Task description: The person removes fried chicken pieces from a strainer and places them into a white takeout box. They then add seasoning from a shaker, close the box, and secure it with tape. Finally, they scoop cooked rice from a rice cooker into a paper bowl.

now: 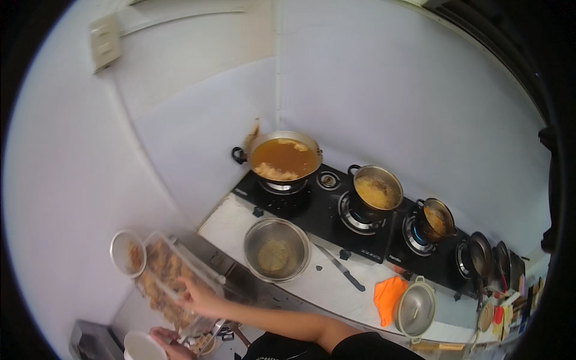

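Note:
My right hand (198,298) reaches left over a tray of browned fried pieces (168,270). Its fingers are around the handle of a round strainer (128,254), whose bowl sits beyond the tray's far left corner with reddish-brown bits in it. At the bottom edge, my left hand (170,344) holds a white bowl or cup (143,346), partly cut off by the frame. Just right of it is a small container of light-brown pieces (202,344), with a metal utensil over it. Motion blurs both hands somewhat.
A wok (285,157) of brown oil and two smaller pots (378,186) (436,220) stand on black gas hobs. A lit flame shows under the smallest. On the counter are a steel bowl (276,249), a knife (342,268), an orange cloth (388,300) and a lidded pot (416,310).

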{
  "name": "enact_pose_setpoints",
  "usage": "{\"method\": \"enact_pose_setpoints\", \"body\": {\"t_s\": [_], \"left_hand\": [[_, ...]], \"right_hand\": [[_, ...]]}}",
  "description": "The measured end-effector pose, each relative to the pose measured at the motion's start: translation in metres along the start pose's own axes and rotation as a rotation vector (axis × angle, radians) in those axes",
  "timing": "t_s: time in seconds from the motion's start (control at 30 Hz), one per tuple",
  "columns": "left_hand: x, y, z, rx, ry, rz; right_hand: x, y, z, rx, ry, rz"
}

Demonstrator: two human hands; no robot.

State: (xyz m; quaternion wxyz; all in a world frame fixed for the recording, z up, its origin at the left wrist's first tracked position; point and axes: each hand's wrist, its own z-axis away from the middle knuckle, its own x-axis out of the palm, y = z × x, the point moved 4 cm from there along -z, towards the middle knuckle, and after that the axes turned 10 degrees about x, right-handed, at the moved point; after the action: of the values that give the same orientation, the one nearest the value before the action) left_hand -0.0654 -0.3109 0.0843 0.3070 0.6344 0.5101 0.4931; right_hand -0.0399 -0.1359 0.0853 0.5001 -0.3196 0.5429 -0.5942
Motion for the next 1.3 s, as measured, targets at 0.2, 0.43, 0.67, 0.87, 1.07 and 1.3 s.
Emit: {"method": "enact_pose_setpoints", "body": {"t_s": [0.2,0.43,0.67,0.87,1.07,1.3], "left_hand": [[0.059,0.047,-0.037,0.220,-0.176,0.266],[0.141,0.066,0.006,0.072,-0.580,0.700],[0.194,-0.029,0.096,-0.211,-1.035,0.438],[0.238,-0.031,0.213,-0.886,-1.100,0.404],[0.198,-0.017,0.353,-1.191,-1.495,0.310],[0.077,0.066,0.594,-0.883,-2.457,0.183]], "right_hand": [[-0.084,0.021,0.081,-0.218,0.313,0.242],[-0.175,0.150,0.206,0.238,0.573,1.045],[-0.148,0.189,0.311,0.551,0.607,0.947],[-0.066,0.242,0.393,0.983,0.745,0.399],[0.096,0.361,0.550,1.356,0.970,-0.003],[0.274,0.417,0.745,1.496,1.001,-0.282]]}}
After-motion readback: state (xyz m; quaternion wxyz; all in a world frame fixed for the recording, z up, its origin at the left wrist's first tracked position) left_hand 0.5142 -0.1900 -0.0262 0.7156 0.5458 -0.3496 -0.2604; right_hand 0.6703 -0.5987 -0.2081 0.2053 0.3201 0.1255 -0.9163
